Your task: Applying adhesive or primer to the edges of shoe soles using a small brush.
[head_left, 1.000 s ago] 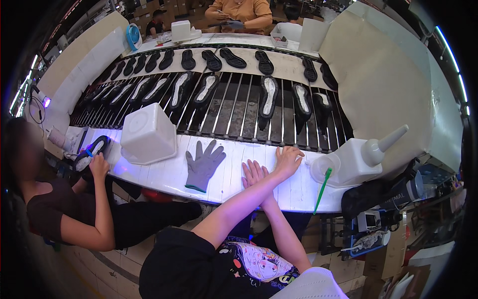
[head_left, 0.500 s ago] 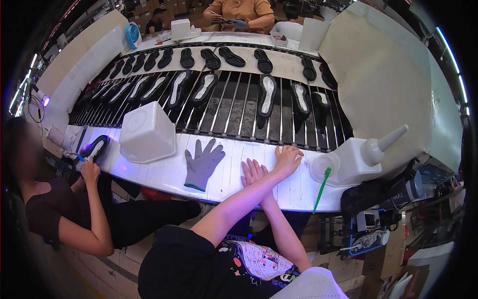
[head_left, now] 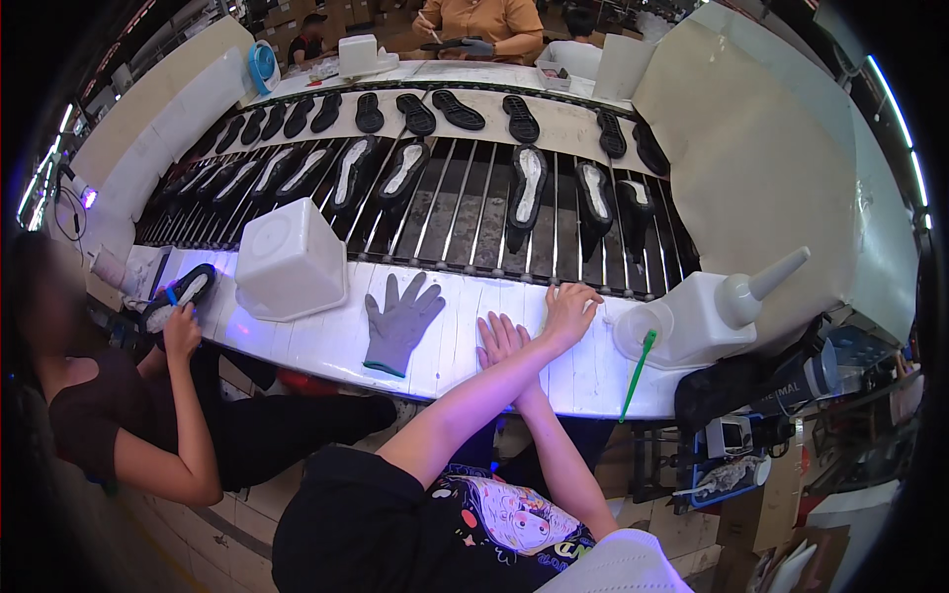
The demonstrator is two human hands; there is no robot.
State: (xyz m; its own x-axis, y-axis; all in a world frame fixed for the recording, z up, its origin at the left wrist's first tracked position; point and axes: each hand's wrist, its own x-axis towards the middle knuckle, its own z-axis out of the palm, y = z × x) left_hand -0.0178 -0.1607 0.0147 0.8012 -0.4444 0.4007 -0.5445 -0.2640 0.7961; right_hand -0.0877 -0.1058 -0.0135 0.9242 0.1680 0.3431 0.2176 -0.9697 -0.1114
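Note:
My forearms are crossed over the white worktable (head_left: 455, 381), the left one on top. My left hand (head_left: 570, 312) rests at the table's far edge by the rollers, its fingers loosely bent and nothing seen in them. Flat on the tabletop lies my right hand (head_left: 502, 342), fingers stretched out and holding nothing. A grey knit glove (head_left: 400, 324) with a green cuff lies palm-down to the left of it. Right of my left hand stands a white plastic bottle (head_left: 692, 311) with a spout and a round side opening, where a green-handled tool (head_left: 640, 371) leans.
Beyond the table, a roller conveyor (head_left: 465, 222) carries black shoe uppers (head_left: 529, 188) with white undersides; black soles (head_left: 457, 111) lie on a shelf behind. An upturned white tub (head_left: 287, 259) stands left. A co-worker's hand (head_left: 181, 334) works on a shoe there. A tumbler (head_left: 796, 381) sits right.
My hands have stayed in place. The co-worker at left has shifted the hand and blue-marked tool over the shoe. Across the conveyor, a person has raised one hand with a thin tool.

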